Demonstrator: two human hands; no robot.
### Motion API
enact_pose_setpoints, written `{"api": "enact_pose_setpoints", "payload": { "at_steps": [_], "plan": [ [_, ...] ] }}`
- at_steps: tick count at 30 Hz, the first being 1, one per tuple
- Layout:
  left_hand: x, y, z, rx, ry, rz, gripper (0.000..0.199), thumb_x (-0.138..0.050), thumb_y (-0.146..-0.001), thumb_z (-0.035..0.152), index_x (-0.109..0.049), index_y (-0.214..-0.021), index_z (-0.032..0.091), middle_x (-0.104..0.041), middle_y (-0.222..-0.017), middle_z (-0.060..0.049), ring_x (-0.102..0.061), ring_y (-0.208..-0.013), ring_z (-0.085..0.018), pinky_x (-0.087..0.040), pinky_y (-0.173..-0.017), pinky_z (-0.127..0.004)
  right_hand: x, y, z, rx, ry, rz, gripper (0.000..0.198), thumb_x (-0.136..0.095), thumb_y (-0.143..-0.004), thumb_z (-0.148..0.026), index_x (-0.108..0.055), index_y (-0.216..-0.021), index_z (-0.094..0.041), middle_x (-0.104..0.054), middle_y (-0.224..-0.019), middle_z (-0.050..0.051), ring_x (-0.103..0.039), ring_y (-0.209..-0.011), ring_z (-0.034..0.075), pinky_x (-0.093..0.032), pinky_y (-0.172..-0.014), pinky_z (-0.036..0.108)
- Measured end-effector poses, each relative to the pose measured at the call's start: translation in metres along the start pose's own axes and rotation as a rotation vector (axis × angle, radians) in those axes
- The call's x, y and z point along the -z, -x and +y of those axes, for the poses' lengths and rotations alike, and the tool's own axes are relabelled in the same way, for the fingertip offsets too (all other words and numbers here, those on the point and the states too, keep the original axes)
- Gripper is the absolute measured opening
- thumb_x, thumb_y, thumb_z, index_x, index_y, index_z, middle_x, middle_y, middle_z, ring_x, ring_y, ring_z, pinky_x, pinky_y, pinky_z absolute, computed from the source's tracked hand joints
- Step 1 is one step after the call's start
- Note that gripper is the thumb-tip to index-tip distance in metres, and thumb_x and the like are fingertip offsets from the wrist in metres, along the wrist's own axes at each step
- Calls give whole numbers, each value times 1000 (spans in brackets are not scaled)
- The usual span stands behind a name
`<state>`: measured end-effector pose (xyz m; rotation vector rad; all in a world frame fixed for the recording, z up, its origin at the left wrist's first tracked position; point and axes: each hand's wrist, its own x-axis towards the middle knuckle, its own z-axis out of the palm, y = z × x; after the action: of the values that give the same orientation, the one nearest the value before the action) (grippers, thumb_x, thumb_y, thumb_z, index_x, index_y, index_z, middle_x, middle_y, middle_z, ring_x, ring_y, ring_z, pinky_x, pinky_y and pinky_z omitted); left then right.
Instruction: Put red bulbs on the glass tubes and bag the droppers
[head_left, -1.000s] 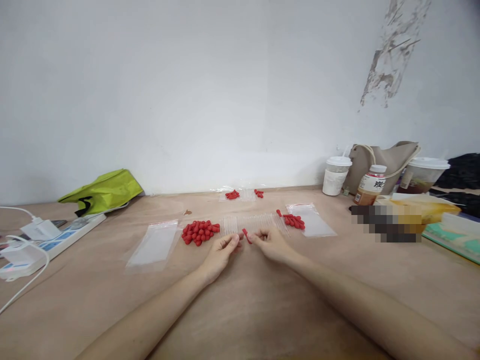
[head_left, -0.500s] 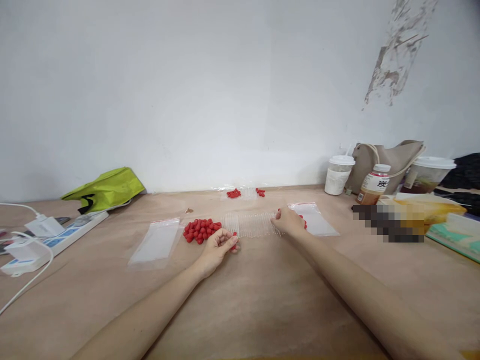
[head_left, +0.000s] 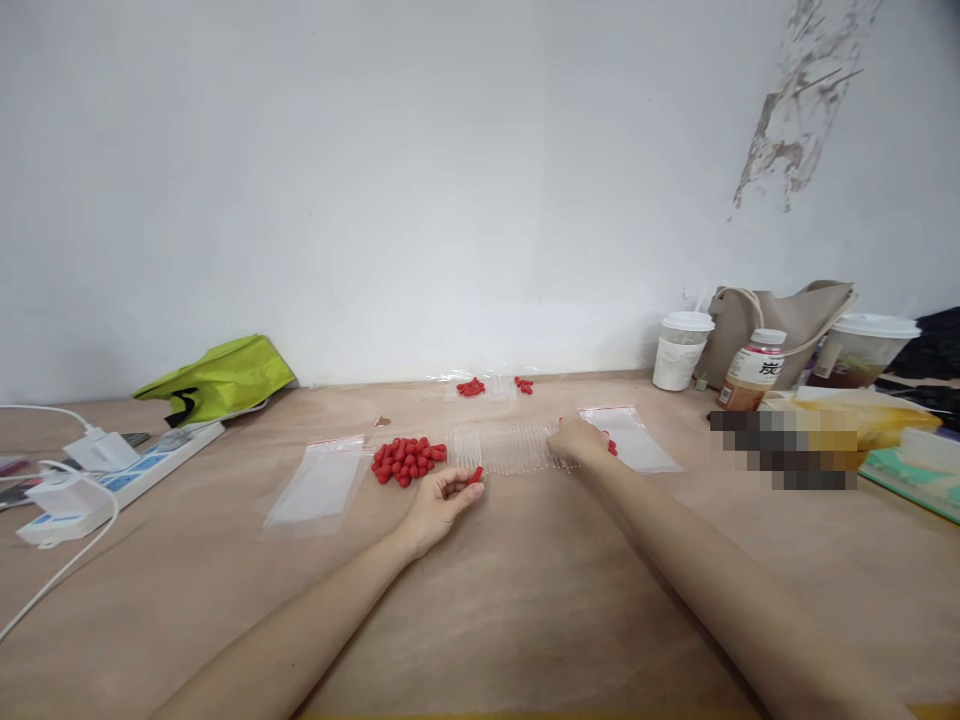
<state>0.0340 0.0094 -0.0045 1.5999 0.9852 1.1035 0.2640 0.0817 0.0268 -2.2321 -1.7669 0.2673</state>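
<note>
At a plywood surface (head_left: 525, 600), a person is sitting with both bare arms stretched forward. Farthest left, an empty clear zip bag (head_left: 319, 485) is lying flat, and just beside it a heap of red caps (head_left: 406, 460) is resting near the left end of a row of clear tubes (head_left: 504, 449), whose long axis is running left to right across the surface. The left hand (head_left: 439, 505) is curling palm-up just in front of that left end, its grip pinching a single red cap (head_left: 475, 474) between thumb and fingertips, the cap lying just short of the tubes. The right hand (head_left: 577, 442) is resting palm-down on the row's right end, its fingers bent over the tubes and a few red pieces (head_left: 612, 447); whether its grip is clenching anything cannot be told. A second zip bag (head_left: 636, 445) is lying just beyond it.
</note>
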Motion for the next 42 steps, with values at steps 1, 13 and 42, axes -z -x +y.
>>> {"api": "enact_pose_setpoints", "payload": {
  "at_steps": [1,13,42],
  "plan": [
    [0,0,0,-19,-34,8,30,-64,-69,37,-63,-85,12,-66,-81,-6,-60,-76,-17,-44,-72,-28,1,1,0,17,-3,0,22,-55,-67,-24,-62,-84,-12,-62,-87,17,-59,-82,29,-41,-62,33],
    [-1,2,-4,-139,-165,-32,23,-58,-75,31,-60,-91,14,-65,-77,-4,-60,-71,-16,-47,-68,-27,-7,78,12,739,-424,179,17,-32,-87,-27,-47,-86,-19,-57,-76,3,-53,-67,13,-40,-62,24],
    [-6,11,10,-259,-420,-112,18,-54,-78,30,-65,-80,16,-64,-76,-3,-56,-70,-15,-41,-63,-23,-31,90,17,980,-445,103,24,-43,-86,-30,-63,-97,-24,-64,-78,2,-55,-74,13,-35,-74,27]
  ]
}}
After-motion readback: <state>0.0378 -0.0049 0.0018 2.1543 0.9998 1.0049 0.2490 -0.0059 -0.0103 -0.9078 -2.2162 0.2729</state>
